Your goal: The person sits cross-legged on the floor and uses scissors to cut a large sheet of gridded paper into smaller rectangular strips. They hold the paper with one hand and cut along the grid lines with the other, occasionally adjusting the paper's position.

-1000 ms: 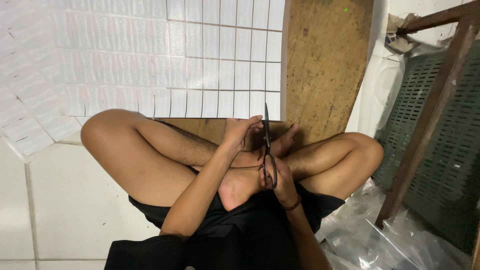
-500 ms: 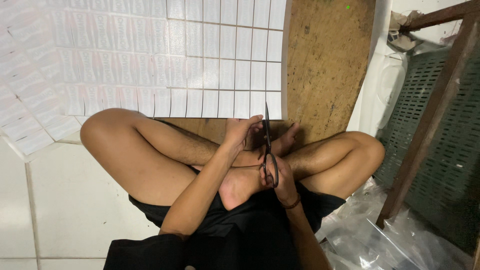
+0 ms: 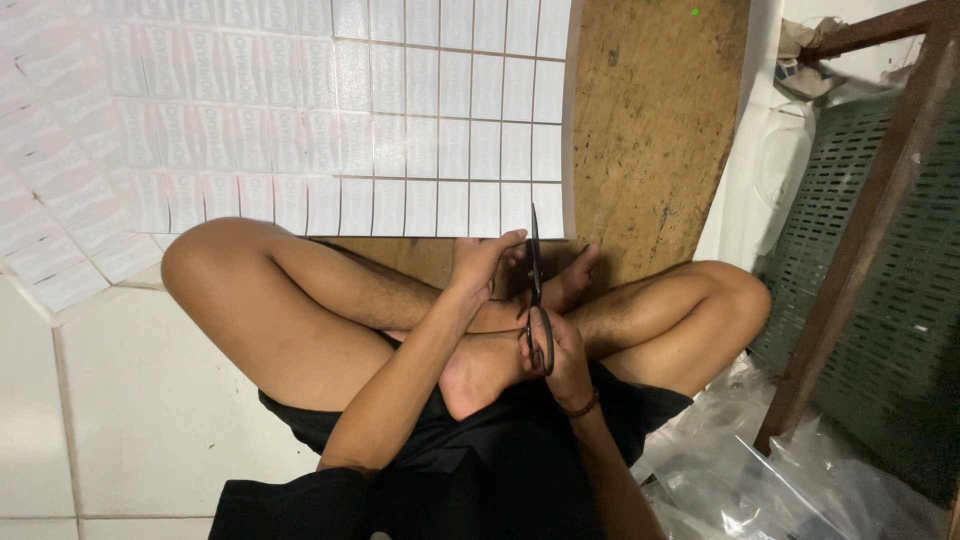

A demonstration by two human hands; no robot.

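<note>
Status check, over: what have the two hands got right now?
Right hand grips black scissors, blades pointing at the printed label sheet. Left hand at the sheet's near edge. Crossed legs close under both hands.

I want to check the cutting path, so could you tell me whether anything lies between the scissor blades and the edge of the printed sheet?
Nothing visible does. The scissors, held in the right hand, point their blades straight at the printed sheet, tip at its near edge. The left hand sits just beside the blades, at that edge, not across them.
</note>
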